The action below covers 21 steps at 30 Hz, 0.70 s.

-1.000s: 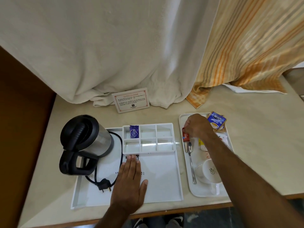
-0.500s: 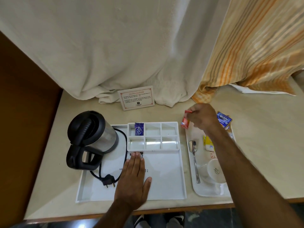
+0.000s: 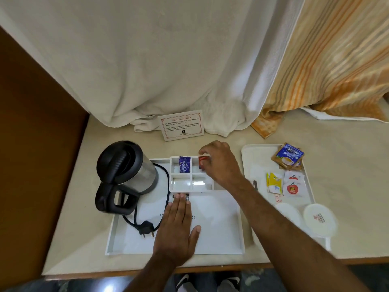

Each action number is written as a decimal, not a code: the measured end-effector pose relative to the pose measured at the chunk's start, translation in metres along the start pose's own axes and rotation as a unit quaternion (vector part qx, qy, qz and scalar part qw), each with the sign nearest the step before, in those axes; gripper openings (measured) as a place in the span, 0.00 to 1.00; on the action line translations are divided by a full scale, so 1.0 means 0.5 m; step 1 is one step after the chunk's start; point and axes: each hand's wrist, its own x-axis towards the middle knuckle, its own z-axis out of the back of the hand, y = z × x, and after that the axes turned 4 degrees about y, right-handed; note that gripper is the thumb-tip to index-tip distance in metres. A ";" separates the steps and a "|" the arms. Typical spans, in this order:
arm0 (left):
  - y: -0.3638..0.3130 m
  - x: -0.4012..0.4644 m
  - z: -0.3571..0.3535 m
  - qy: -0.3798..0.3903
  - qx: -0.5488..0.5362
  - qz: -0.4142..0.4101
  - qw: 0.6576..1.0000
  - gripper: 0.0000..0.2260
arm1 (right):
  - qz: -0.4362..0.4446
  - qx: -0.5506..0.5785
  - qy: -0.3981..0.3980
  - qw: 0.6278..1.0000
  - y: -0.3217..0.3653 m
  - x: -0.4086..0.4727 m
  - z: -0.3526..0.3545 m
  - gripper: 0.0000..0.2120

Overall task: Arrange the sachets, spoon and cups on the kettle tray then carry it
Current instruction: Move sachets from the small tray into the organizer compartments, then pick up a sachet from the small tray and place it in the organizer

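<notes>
The left hand (image 3: 177, 226) lay flat and released on the kettle tray (image 3: 221, 228), beside one kettle (image 3: 128, 165). The right hand (image 3: 221, 163) pinched a red sachet (image 3: 202, 161) over the compartment beside one blue sachet (image 3: 184, 164); dropped carelessly, it might land askew. Several sachets (image 3: 288, 158) and two cups (image 3: 319, 219) waited on the side tray (image 3: 252, 161).

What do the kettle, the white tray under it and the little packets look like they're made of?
The kettle looks like brushed steel, with a dull grey sheen on its body, and matte black plastic for lid and handle. The kettle tray seems moulded white plastic: smooth, with thin rigid dividers. The blue sachet and the red sachet in the right hand look like glossy printed foil or coated paper; which one I cannot tell.
</notes>
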 end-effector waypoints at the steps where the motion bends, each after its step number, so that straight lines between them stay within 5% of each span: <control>1: 0.000 -0.001 -0.002 0.000 0.000 0.002 1.000 0.32 | -0.003 0.005 0.003 1.000 -0.003 0.000 0.005 0.15; 6: 0.008 -0.001 -0.012 -0.009 -0.017 -0.011 1.000 0.32 | -0.005 0.067 -0.045 0.997 -0.039 -0.010 0.083 0.19; 9: 0.013 0.001 -0.018 -0.015 -0.022 -0.015 1.000 0.32 | -0.095 -0.003 -0.108 0.990 -0.119 -0.011 0.168 0.18; 13: 0.015 -0.001 -0.023 -0.014 -0.020 -0.016 1.000 0.32 | -0.258 -0.231 0.020 0.938 -0.237 -0.025 0.261 0.23; 17: 0.014 -0.001 -0.019 -0.017 -0.019 -0.022 0.999 0.32 | -0.282 -0.192 0.115 0.933 -0.286 -0.034 0.280 0.23; 21: 0.012 0.000 -0.017 -0.017 -0.014 -0.020 1.000 0.32 | -0.275 -0.175 0.092 0.941 -0.296 -0.034 0.270 0.25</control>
